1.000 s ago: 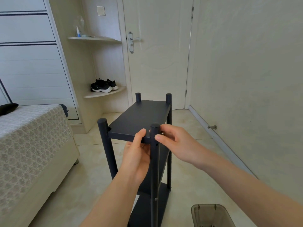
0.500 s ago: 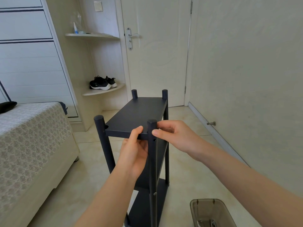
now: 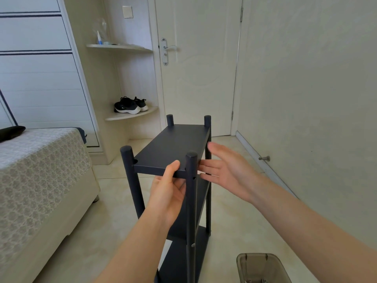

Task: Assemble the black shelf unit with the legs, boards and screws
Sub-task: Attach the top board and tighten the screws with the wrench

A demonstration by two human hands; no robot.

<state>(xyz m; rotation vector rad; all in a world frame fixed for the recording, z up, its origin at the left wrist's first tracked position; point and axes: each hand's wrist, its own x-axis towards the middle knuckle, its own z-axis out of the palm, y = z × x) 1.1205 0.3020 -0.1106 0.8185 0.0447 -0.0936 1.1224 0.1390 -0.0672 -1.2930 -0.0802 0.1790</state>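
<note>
The black shelf unit stands upright on the floor, with round legs at its corners. Its top board sits just below the leg tops, and lower boards show beneath. My left hand grips the near edge of the top board, thumb on top and fingers underneath, right beside the near right leg. A small screw hole shows on that leg. My right hand hovers with straight, spread fingers just right of that leg, holding nothing.
A clear grey plastic box with small parts sits on the floor at bottom right. A bed stands close on the left. Corner shelves with black shoes, a closed door and a wall doorstop lie beyond.
My right hand has let go of the near right leg's top and opened, drawing back a little to the right. My left hand keeps its hold on the top board.
</note>
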